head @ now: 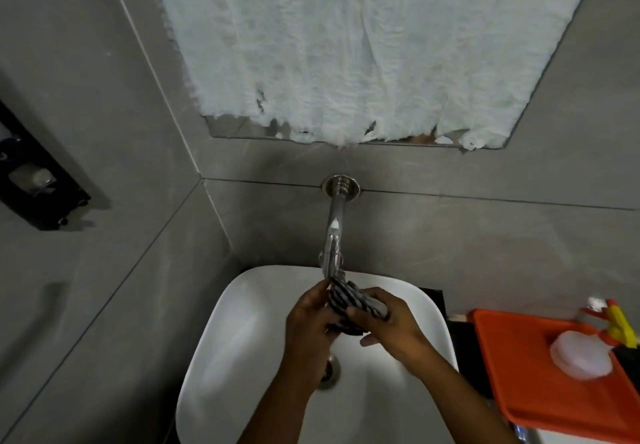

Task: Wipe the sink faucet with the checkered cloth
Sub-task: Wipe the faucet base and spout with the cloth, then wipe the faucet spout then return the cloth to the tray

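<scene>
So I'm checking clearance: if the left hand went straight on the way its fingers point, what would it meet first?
Probably the faucet: the left hand points up toward its spout end, though depth is unclear.

No readable text, label, brand, number or sign is found anywhere in view. Relative to the sink: nothing is printed on the basin itself; the black holder on the wall to its upper left shows no legible marking; the orange tray to its right and the white round container on it carry no lettering that can be made out. The items at the tray's far corner are too blurred to be read.
</scene>
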The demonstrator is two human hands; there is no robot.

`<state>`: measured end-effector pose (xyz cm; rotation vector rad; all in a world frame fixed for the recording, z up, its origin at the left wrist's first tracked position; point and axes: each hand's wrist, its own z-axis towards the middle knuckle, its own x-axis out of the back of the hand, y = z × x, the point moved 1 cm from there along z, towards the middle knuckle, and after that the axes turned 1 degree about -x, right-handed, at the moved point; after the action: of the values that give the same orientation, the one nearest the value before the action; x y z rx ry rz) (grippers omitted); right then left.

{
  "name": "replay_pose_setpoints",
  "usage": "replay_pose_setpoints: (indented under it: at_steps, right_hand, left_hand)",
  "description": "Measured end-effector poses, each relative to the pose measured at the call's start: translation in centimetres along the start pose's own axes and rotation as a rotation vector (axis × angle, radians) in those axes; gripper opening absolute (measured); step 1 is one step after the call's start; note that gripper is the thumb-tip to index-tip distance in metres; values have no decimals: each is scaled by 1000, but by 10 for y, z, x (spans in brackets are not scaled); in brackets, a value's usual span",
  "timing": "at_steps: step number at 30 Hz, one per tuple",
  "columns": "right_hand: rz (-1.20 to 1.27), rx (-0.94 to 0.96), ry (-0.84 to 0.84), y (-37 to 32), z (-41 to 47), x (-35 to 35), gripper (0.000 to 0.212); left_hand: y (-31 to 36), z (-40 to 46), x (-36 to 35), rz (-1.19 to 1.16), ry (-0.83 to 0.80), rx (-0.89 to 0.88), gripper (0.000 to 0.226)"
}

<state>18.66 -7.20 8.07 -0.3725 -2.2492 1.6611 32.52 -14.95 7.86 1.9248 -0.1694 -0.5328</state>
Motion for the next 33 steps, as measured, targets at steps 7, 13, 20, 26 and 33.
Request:
replay_pose_setpoints:
  at_steps: [7,13,20,26,33]
  right_hand:
    - [183,-93,175,11,-46,71,35]
    - [574,-318,373,71,-92,161,44]
    - [957,-594,663,169,-79,235,27]
    - [718,-759,684,230,-45,274,33]
    - [343,-868,468,249,-33,279,48]
  left_hand:
    - [-7,17,-59,-301,-327,370,43]
    - [-42,52,-201,469,-421,126,47]
    - [-175,81,-323,1271,-666,-136,51]
    - [-268,105,-357,1605,-716,-303,24]
    - [-293,106,-354,1845,-811,-390,29]
